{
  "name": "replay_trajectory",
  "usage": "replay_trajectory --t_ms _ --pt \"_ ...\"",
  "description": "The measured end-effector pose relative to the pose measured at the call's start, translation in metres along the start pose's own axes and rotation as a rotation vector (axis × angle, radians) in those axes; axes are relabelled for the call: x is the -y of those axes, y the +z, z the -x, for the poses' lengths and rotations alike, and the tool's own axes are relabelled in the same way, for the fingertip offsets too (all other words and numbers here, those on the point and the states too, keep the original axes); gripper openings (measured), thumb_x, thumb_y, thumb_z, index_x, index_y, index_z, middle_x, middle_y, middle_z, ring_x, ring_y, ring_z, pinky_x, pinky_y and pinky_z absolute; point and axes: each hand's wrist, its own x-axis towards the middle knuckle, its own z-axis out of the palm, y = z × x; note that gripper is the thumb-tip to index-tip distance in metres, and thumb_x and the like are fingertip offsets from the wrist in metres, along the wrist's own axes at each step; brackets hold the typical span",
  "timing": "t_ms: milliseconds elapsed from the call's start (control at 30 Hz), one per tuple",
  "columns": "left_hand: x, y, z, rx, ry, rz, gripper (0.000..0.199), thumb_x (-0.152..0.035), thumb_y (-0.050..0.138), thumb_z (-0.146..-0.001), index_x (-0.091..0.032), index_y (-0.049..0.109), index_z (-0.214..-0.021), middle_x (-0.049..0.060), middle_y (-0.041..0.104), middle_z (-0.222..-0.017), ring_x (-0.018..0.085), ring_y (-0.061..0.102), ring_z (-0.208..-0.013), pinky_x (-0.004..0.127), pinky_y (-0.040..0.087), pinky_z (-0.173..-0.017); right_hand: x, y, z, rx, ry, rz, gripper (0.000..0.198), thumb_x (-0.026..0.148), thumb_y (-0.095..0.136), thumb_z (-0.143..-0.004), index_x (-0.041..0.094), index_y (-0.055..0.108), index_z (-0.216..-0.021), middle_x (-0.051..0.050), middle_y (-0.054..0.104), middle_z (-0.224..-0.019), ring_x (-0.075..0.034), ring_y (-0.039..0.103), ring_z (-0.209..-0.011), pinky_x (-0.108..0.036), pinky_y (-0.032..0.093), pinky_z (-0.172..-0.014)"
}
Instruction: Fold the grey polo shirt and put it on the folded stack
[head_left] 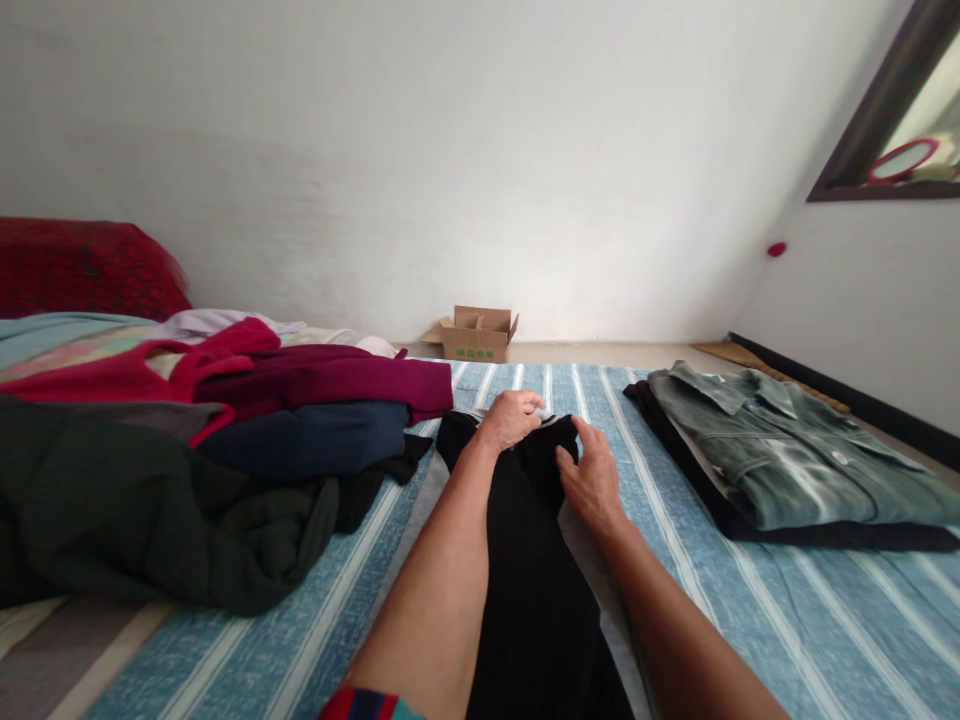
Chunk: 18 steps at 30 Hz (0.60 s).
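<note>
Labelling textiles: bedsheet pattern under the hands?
Blue bedsheet with lengthwise white stripes, clearest in the head view.

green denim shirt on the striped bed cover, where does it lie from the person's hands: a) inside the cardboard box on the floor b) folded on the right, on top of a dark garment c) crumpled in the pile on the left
b: the green denim shirt lies folded to the right of the right hand and left hand, resting on a black folded garment on the blue striped bed cover.
</note>
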Motion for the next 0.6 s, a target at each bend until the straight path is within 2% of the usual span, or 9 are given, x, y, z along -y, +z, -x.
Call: replay_trajectory --t_ms 133,267,367,467,600 --pt "0.003 0.004 -0.001 0.005 0.018 0.007 0.024 -0.006 0.054 -0.064 -0.013 0.066 -0.084 -0.001 0.063 -0.065 0.011 0.058 -0.060 0.019 0.041 -0.055 0.008 -0.002 -0.024 0.085 -0.079 0.128 0.040 0.028 0.050 -0.081 0.016 0.056 -0.119 -0.013 0.056 -0.118 -0.028 0.049 -0.113 -0.040 0.041 -0.093" --pt "0.007 0.006 -0.001 0.009 0.034 -0.007 0.026 -0.003 0.052 -0.064 -0.013 0.066 -0.084 -0.005 0.056 -0.056 0.010 0.054 -0.054 0.018 0.037 -0.051 0.010 0.001 -0.048 0.215 -0.059 0.248 0.032 0.032 0.051 -0.084 0.014 0.062 -0.109 -0.014 0.062 -0.105 -0.028 0.055 -0.103 -0.037 0.042 -0.083" --pt "0.008 0.008 -0.002 -0.005 0.046 -0.028 0.027 -0.002 0.051 -0.064 -0.013 0.067 -0.084 -0.005 0.058 -0.058 0.010 0.055 -0.056 0.017 0.038 -0.052 0.005 0.005 -0.056 0.268 -0.039 0.262 0.030 0.037 0.050 -0.087 0.015 0.067 -0.100 -0.012 0.065 -0.097 -0.027 0.059 -0.093 -0.033 0.043 -0.075" --pt "0.007 0.011 -0.002 -0.013 0.058 -0.050 0.031 0.000 0.051 -0.064 -0.014 0.068 -0.085 -0.001 0.065 -0.067 0.012 0.061 -0.066 0.019 0.044 -0.059 -0.002 0.007 -0.056 0.284 -0.025 0.246 0.030 0.039 0.050 -0.086 0.018 0.071 -0.091 -0.008 0.067 -0.090 -0.024 0.062 -0.085 -0.030 0.041 -0.069" --pt "0.006 0.017 -0.003 -0.023 0.063 -0.080 0.041 0.004 0.049 -0.064 -0.015 0.068 -0.094 0.005 0.072 -0.090 0.017 0.066 -0.086 0.023 0.048 -0.073 -0.006 0.008 -0.054 0.285 0.002 0.223 0.027 0.036 0.053 -0.084 0.019 0.073 -0.092 -0.006 0.069 -0.086 -0.022 0.063 -0.081 -0.028 0.040 -0.065"
